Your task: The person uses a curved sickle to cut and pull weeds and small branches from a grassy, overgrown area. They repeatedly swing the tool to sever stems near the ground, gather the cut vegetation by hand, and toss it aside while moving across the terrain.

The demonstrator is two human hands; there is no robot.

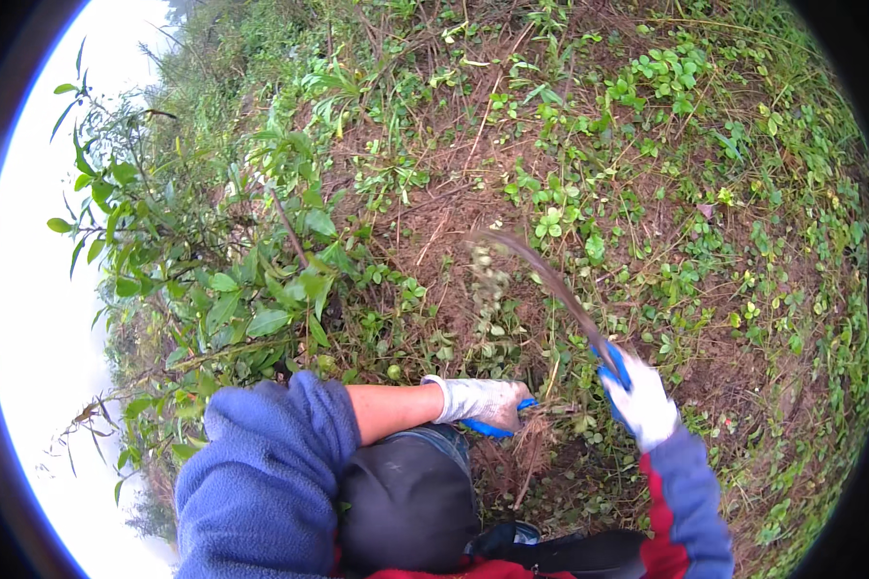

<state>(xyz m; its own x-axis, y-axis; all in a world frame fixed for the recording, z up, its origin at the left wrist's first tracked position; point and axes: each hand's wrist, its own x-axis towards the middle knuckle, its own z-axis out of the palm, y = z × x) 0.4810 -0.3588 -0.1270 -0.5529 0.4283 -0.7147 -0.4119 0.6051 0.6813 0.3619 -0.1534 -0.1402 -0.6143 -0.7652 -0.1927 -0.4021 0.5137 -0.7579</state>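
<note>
My right hand (641,398), in a white glove with a blue coated palm, is closed around a long curved tool, apparently a sickle (561,289). Its brown blade is blurred and arcs up and left over the soil. Low in the centre, my left hand (494,405), gloved the same way, grips a clump of weeds (532,445) with reddish-brown, root-like strands hanging below the fist. The fingers partly hide the clump. Under the blade's far end, a blurred sprig of pale leaves (489,286) stands over bare soil.
A leafy shrub (261,311) spreads along the left, with a round green fruit (394,372) near my forearm. Low weeds (666,72) and dry stems cover the brown soil (434,217). My bent knee (409,499) is beside my left forearm, with a shoe (510,535) below.
</note>
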